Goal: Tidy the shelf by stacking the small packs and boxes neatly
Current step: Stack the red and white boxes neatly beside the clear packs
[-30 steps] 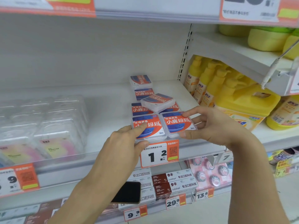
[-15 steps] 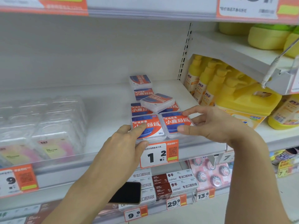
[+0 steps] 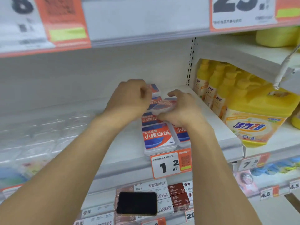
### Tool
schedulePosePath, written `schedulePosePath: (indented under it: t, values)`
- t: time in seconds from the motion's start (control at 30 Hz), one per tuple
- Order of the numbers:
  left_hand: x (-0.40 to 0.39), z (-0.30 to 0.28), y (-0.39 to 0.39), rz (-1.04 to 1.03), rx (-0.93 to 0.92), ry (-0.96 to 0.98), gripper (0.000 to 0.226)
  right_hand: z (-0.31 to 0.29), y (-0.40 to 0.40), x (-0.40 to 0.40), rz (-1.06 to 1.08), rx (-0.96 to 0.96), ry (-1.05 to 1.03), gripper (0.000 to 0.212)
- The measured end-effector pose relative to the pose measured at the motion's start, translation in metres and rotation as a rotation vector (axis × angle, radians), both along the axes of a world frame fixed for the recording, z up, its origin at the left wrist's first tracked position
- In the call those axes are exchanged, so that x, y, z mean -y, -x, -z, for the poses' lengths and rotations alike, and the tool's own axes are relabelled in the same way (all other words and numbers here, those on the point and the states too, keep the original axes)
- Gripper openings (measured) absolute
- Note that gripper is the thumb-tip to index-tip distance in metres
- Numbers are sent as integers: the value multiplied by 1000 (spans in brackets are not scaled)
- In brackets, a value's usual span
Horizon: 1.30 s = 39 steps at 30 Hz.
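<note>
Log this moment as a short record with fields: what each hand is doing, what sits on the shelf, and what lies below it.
left hand: curled over the rear small boxes, grip unclear
right hand: grip closed on the tilted box
front box: flat at the shelf edge, label up
price tag: below the front box
yellow bottles: next bay, right
phone: dark screen, on the lower shelf's boxes

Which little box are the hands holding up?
Find the white shelf beside the yellow bottles. Above its orange price tag, small red-and-blue boxes lie flat in rows. The tilted box, gripped between both hands, is the only one not flat.
</note>
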<state>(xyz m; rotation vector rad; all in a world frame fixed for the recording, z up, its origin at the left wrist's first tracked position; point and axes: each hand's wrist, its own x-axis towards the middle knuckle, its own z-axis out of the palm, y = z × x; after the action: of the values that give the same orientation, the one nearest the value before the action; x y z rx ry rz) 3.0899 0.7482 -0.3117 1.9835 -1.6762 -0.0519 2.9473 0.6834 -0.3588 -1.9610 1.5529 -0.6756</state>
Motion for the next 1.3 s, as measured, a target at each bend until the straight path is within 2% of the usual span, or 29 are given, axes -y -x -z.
schedulePosePath:
  t: [0.13,0.27,0.33,0.4,0.43,0.5,0.73,0.93,1.07,1.17,1.3]
  values:
    - [81,7,-17,-40,122,-207,23,-3,16,2,4,125,72,64]
    - [126,35,-42,-13,152,-386,67,0,39,9,15,98,41,59]
    - [140,50,-57,58,112,-474,73,3,47,12,19,135,46,46]
    - [146,56,-66,106,-14,-499,67,4,54,13,25,195,108,27]
    - [147,55,-68,112,-63,-480,65,5,57,14,25,188,154,23]
    - [149,52,-70,93,-86,-417,61,9,62,17,42,181,197,30]
    - [146,50,-70,126,71,-386,53,9,58,11,20,331,132,61]
    - [140,50,-52,82,213,-298,30,11,51,6,23,293,129,47]
    - [127,33,-48,43,263,-190,26,14,54,9,27,142,47,35]
    - [100,25,-46,68,428,-115,25,15,55,10,-17,72,-30,18]
    - [61,20,-35,115,621,-54,33,13,56,10,-16,25,-45,33]
